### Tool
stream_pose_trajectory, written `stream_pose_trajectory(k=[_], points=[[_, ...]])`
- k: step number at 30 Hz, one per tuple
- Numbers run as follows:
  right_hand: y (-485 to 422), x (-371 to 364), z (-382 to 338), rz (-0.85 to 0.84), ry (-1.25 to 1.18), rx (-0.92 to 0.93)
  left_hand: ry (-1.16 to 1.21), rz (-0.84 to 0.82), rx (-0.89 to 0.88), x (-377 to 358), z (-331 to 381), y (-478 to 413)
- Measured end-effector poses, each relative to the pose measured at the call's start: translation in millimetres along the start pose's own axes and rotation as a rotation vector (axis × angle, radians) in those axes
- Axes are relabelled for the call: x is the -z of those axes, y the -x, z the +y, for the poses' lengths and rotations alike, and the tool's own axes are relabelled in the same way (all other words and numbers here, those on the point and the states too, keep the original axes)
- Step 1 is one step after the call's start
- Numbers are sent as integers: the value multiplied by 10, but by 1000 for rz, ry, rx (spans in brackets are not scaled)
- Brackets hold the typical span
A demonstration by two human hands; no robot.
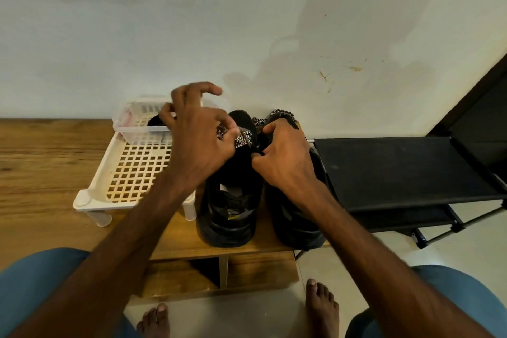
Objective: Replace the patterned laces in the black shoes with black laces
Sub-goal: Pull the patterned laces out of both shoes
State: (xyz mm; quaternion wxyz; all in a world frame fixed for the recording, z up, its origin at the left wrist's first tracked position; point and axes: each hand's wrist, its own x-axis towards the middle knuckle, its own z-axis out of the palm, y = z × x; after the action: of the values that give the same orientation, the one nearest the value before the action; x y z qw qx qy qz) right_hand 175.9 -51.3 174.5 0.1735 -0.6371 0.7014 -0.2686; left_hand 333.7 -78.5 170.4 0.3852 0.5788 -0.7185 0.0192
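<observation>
Head view: at nine o'clock a white plastic lattice rack [131, 173] carries a clear basket [142, 129] with something dark inside. The left hand [197, 140] pinches the woven zigzag patterned lace [244, 137] on the left black shoe [233, 200], toe toward twelve o'clock; the right hand [285, 159] grips that shoe's tongue area.

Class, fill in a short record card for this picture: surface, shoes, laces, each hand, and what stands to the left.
surface: wooden bench
shoes: two black shoes, left shoe, right shoe, side by side
laces: patterned lace in left shoe
left hand: pinching the lace
right hand: at left shoe's eyelets
left of shoes: white rack bearing a clear basket
</observation>
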Motion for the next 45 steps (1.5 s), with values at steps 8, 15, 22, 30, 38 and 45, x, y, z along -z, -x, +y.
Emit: stream_pose_trajectory(k=[8, 15, 22, 30, 38, 45], points=[[41, 61, 18, 3, 27, -12, 148, 156, 358, 389, -505, -266], [64, 29, -68, -5, 73, 42, 154, -54, 284, 41, -130, -116], [56, 35, -117, -4, 99, 57, 88, -78, 151, 101, 40, -24], [72, 19, -127, 6, 166, 107, -22, -422, 218, 168, 90, 34], [31, 127, -118, -13, 145, 31, 57, -390, 411, 248, -25, -56], [44, 112, -142, -8, 180, 43, 147, -475, 395, 283, -110, -102]])
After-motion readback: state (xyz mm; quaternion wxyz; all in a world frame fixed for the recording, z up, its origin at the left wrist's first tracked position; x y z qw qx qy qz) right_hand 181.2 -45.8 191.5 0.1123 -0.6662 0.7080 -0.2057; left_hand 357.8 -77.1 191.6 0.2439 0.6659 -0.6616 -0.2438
